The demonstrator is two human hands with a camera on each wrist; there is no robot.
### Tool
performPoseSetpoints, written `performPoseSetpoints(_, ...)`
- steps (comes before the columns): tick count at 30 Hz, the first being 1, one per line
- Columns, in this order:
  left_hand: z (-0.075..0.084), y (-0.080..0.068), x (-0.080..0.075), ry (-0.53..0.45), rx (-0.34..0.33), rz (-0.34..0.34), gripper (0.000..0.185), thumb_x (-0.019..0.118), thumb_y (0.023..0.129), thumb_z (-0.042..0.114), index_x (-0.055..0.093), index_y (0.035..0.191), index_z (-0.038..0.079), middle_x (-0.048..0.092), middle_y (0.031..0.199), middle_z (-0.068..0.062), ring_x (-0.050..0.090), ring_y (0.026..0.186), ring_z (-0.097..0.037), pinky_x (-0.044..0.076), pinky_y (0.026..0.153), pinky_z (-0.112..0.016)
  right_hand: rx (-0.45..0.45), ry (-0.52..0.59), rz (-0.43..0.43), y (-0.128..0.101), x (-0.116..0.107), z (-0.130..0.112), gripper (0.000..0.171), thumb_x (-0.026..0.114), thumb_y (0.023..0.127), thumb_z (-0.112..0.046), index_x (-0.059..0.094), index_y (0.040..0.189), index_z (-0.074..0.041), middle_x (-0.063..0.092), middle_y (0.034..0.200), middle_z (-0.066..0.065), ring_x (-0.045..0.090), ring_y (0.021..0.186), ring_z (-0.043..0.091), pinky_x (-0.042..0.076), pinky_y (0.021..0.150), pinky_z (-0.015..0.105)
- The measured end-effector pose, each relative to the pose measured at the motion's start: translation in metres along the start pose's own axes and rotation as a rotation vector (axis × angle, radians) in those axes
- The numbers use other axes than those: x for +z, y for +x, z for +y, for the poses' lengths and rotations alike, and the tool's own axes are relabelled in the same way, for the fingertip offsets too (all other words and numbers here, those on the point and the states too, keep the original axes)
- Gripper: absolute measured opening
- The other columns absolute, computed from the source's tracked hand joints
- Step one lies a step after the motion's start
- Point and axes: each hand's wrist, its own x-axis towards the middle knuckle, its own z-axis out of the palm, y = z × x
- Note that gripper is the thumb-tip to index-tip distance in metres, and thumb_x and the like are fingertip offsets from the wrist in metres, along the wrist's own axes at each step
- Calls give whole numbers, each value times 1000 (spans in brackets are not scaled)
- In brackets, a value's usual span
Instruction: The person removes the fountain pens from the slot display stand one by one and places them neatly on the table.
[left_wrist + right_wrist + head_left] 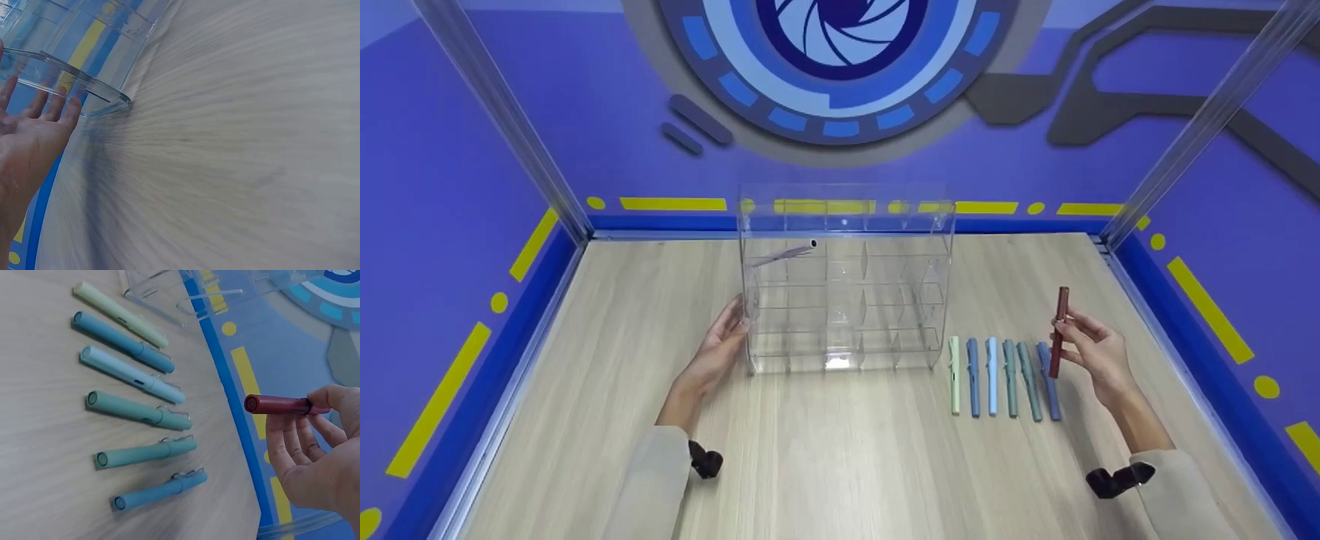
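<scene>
Dark red capped pen (1060, 331) pinched upright by right hand (1099, 352); left hand (720, 346) flat, fingers straight against clear acrylic compartment organizer (846, 279); pen inside barely discernible.

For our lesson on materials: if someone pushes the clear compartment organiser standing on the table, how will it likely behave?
The clear organiser looks like rigid acrylic, so it probably slides rather than flexes. It stands tall on a smooth wooden table, so a high push might tip it; the left hand rests against its side. Nearly empty, it is likely light.
</scene>
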Motion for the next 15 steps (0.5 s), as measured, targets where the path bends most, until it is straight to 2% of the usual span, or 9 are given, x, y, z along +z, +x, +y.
performPoseSetpoints(8,2,-1,2,-19,9,15,74,53,108,28,7,166,19,2,174,-7,2,162,-26,6,133,-42,36,-9,10,1,-16,7,28,67,100,-15,65,128,-18,74,94,-14,72,86,2,63,74,21)
performPoseSetpoints(15,0,3,2,-10,28,19,73,50,109,25,6,166,14,0,174,-12,-2,162,-30,5,133,-43,66,-140,39,3,-28,17,29,71,97,-20,67,126,-20,71,90,-18,70,84,-2,61,72,18)
